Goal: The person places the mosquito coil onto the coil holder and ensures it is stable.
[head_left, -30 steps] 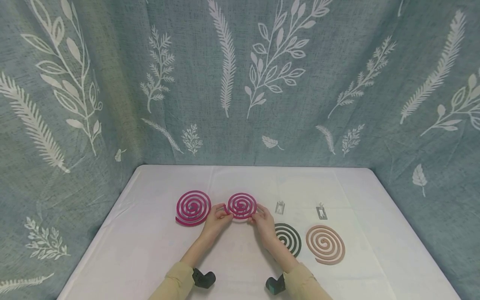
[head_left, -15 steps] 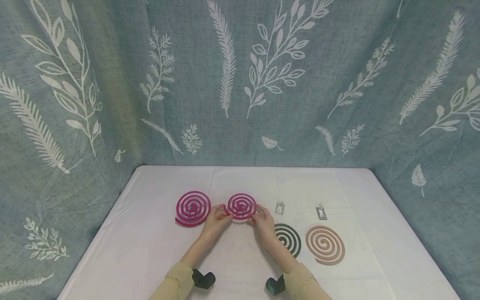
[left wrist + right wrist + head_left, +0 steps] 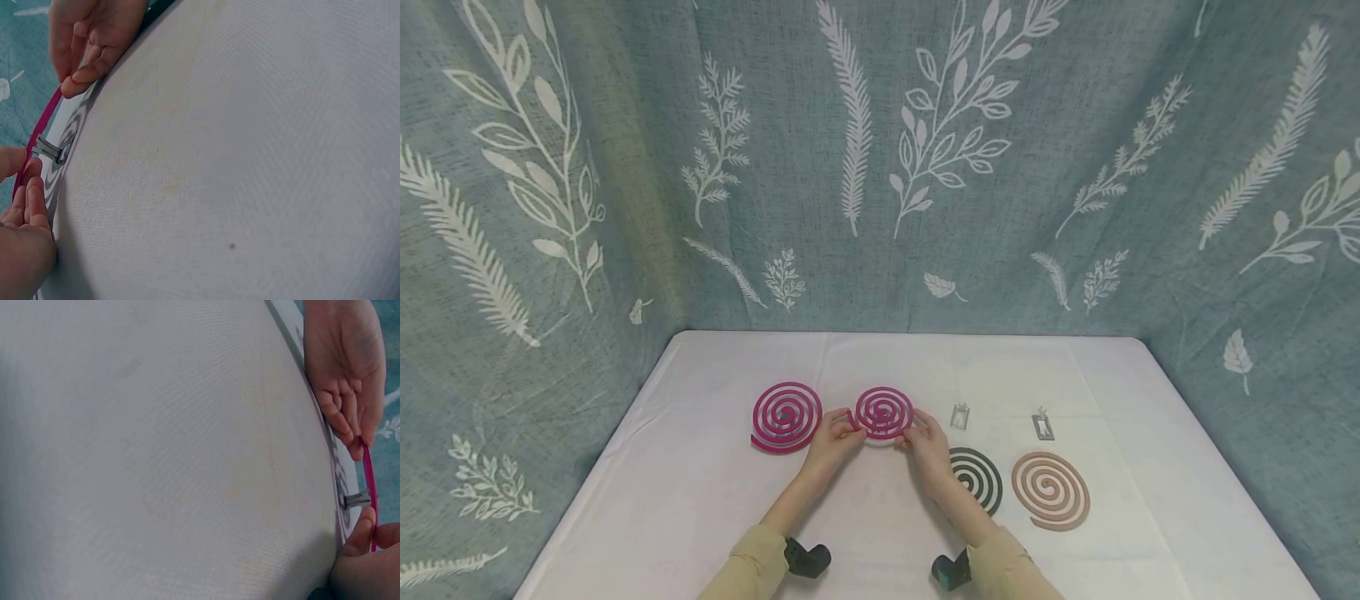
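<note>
Both hands hold a magenta mosquito coil [image 3: 882, 411] level in the middle of the table, low over the white cloth. My left hand [image 3: 832, 442] pinches its left rim near the outer tail; my right hand [image 3: 931, 446] pinches the right rim. Seen edge-on in the left wrist view, the coil lies over a small metal coil stand [image 3: 47, 150], whose prongs reach up to its underside. The right wrist view gives the same stand [image 3: 357, 500] below the coil's edge. To the left, another magenta coil [image 3: 786, 415] sits close beside my left hand.
A dark green coil [image 3: 967, 483] lies partly hidden under my right forearm, with a brown coil [image 3: 1048, 490] to its right. Two flat metal stands [image 3: 960, 416] lie behind them. A patterned blue curtain [image 3: 880, 275] surrounds the white table [image 3: 700, 517].
</note>
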`<state>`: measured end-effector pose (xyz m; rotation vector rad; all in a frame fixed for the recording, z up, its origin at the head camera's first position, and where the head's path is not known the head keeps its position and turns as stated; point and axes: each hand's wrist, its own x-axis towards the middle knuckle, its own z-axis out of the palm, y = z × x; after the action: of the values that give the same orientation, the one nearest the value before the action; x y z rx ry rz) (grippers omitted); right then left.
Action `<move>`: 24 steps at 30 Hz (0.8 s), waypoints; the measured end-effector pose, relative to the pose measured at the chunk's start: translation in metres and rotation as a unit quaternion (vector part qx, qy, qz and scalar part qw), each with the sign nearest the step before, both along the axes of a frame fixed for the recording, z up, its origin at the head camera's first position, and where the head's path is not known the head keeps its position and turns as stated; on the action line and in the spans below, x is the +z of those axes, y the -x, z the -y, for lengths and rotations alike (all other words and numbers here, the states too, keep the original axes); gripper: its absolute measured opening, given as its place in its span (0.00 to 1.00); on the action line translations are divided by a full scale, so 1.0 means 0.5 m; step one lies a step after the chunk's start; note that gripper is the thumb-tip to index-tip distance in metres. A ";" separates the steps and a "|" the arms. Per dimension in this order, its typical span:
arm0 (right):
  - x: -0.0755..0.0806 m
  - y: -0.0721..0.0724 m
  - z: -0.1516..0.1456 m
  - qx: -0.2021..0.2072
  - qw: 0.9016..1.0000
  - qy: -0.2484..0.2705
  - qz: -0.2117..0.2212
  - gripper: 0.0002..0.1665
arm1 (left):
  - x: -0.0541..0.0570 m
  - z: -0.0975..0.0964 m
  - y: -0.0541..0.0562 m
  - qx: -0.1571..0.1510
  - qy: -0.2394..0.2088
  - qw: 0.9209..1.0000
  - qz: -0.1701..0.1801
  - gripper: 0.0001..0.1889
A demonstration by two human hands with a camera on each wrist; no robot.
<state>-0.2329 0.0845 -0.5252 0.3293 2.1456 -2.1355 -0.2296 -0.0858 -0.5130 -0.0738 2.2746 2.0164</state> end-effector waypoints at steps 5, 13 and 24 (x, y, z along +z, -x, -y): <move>0.000 0.000 0.001 -0.003 1.000 -0.002 0.003 0.31 | -0.025 0.001 0.011 0.006 0.007 1.000 -0.001 0.30; -0.003 0.002 0.002 -0.007 1.000 -0.001 0.003 0.32 | -0.025 0.000 0.011 0.010 0.008 1.000 -0.005 0.29; 0.000 0.001 0.002 -0.005 1.000 0.008 -0.001 0.33 | -0.024 0.001 0.010 0.010 0.007 1.000 -0.007 0.29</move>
<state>-0.2332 0.0833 -0.5254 0.3379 2.1314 -2.1584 -0.2344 -0.0862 -0.5251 -0.0824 2.3051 2.0179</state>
